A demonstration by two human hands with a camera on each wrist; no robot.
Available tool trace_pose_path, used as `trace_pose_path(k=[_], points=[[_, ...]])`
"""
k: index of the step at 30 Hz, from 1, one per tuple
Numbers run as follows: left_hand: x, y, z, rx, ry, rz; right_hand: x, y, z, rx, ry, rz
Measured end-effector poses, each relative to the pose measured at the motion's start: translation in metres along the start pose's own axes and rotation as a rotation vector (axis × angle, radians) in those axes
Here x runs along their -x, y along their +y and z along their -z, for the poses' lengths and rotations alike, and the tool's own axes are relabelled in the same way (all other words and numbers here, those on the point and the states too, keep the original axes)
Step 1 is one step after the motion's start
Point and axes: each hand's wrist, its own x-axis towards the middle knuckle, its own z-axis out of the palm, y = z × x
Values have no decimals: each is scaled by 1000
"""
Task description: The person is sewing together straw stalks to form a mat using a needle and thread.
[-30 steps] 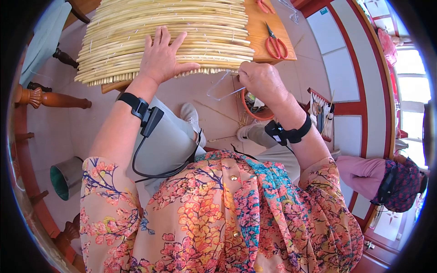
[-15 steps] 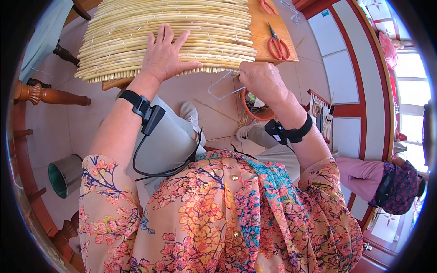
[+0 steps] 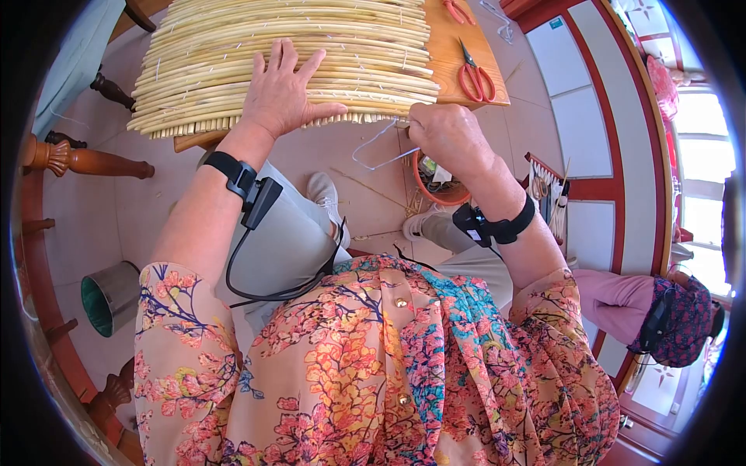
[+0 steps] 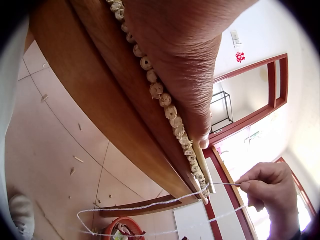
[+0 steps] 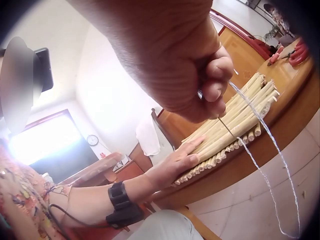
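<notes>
A: What do we list as changed?
B: Little. Both hands keep their places; the thread (image 4: 140,207), looped below the right fingers, shifts slightly. We judge the sewing no further along.
A: And the grips?
B: Left hand (image 3: 278,97): fingers spread, grasping nothing, resting on the mat (image 3: 357,31) beneath. Right hand (image 3: 451,138): fingertips pinching the needle (image 4: 225,184), just beside the mat's edge.

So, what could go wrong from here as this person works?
The loose loop of thin white string hanging below the pale reed mat might tangle. The thin needle-like tool pinched in the right hand could slip and prick. The red-handled scissors near the edge of the wooden table could fall if bumped.
</notes>
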Motion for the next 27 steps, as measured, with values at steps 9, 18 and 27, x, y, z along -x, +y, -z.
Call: trace_pose_path(k=[9,18,27], points=[[1,0,1,-12,-16,-1,-1,1,-1,-5,-13,-9],[0,-1,2,-24,-13,0,-2,-2,2,11,-6,14],[0,-2,1,-29,-6,5,0,-7,0,125,-10,99]])
